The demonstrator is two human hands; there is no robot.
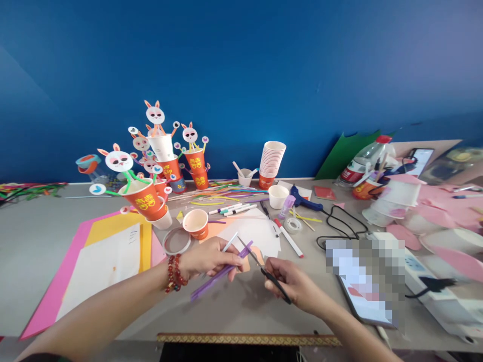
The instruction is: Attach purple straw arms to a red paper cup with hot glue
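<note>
My left hand, with a red bead bracelet on its wrist, is closed around a purple straw that slants down to the left. My right hand grips black-handled scissors. Their blades are parted around the straw's upper end near my left fingertips. A thin white stick pokes out above my left fingers. Both hands hover above the grey table, in front of white and peach paper sheets.
Red paper cups with bunny faces on sticks stand at the back left. An open red cup, a stack of cups, markers, a blue glue gun, tape roll, coloured sheets, a phone and pink paper cutouts surround me.
</note>
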